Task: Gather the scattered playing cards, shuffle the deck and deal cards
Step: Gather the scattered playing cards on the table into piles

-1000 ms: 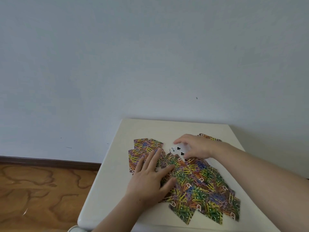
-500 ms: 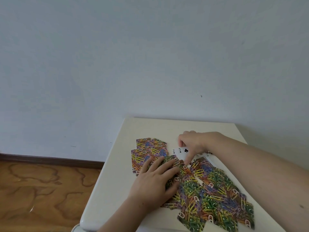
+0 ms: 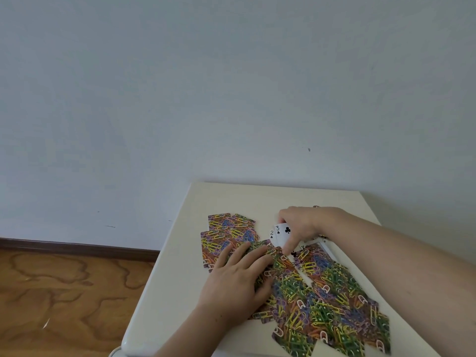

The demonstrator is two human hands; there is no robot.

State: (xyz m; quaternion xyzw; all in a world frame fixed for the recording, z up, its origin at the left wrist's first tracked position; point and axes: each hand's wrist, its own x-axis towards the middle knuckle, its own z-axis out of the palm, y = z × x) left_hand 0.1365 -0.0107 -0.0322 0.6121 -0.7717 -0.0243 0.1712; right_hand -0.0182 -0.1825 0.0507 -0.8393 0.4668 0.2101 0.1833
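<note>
Fingers [image 3: 244, 256] of the left hand [image 3: 235, 282] lie spread flat on the scattered paperclip-patterned playing cards [image 3: 322, 300], while the right hand [image 3: 300, 224] pinches a face-up three of clubs [image 3: 282, 234]. The cards cover the cream square surface [image 3: 180, 279], which stands against a pale blue-grey wall [image 3: 206, 99] above glossy wood-grain flooring [image 3: 64, 292].

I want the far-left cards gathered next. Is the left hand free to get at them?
Probably yes: the left hand lies flat right beside the far-left cards, fingers already touching their near edge, with nothing lying between.

The right hand [image 3: 302, 222] has curled down, lifting the face-up cards [image 3: 280, 234]; its fingertip now presses the spread.
</note>
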